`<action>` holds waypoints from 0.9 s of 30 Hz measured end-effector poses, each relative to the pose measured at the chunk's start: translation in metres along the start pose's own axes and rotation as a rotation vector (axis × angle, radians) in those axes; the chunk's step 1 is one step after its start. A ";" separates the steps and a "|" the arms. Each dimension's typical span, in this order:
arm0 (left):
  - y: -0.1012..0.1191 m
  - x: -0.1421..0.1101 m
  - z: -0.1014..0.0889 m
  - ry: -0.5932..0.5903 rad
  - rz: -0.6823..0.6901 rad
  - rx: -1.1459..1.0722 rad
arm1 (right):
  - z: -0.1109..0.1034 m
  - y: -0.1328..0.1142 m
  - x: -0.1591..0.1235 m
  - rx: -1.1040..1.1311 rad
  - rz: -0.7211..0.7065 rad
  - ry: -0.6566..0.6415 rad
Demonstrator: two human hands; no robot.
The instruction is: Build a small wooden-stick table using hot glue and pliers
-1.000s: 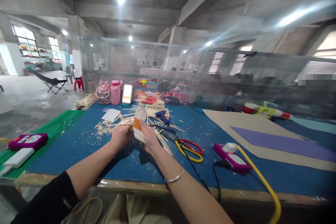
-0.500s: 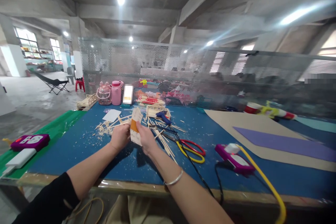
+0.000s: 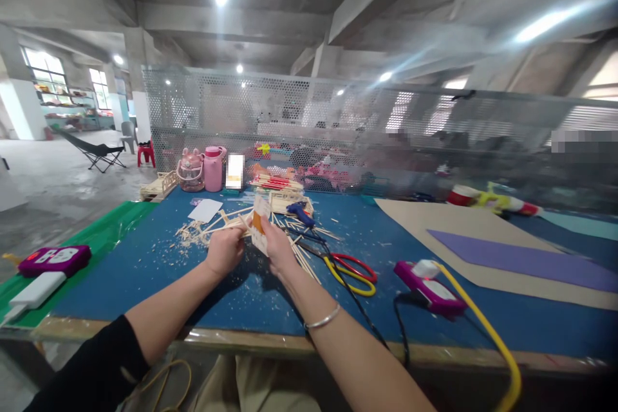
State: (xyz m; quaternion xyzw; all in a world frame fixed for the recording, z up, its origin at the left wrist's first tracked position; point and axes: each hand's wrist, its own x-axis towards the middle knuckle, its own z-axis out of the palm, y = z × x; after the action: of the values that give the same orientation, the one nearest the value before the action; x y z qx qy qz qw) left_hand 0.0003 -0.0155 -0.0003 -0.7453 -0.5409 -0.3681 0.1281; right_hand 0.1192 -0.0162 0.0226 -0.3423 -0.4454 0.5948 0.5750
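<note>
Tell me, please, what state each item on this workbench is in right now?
Left hand: closed on the card piece.
Right hand: gripping the card piece.
Card piece: held above the table.
Scissors: lying flat.
Pink bottle: upright.
Glue gun: lying down.

A single camera sits on the person's head, looking forward and slightly down across the blue table (image 3: 145, 270) toward the mesh screen (image 3: 338, 122) at its far edge. Both forearms reach in from the bottom, close to the lens (the ceiling fills the upper third). The hall floor shows at far left.
</note>
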 end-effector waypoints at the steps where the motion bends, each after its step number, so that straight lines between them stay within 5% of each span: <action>1: 0.000 0.000 0.001 0.002 0.000 0.001 | 0.000 0.000 0.000 0.003 0.001 0.001; 27: -0.003 0.001 -0.003 -0.045 0.016 0.057 | 0.001 0.003 0.000 -0.013 0.074 -0.067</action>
State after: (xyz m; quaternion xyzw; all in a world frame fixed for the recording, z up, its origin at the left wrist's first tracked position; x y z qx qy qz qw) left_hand -0.0032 -0.0155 0.0020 -0.7536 -0.5479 -0.3350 0.1400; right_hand 0.1176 -0.0159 0.0205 -0.3423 -0.4553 0.6239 0.5351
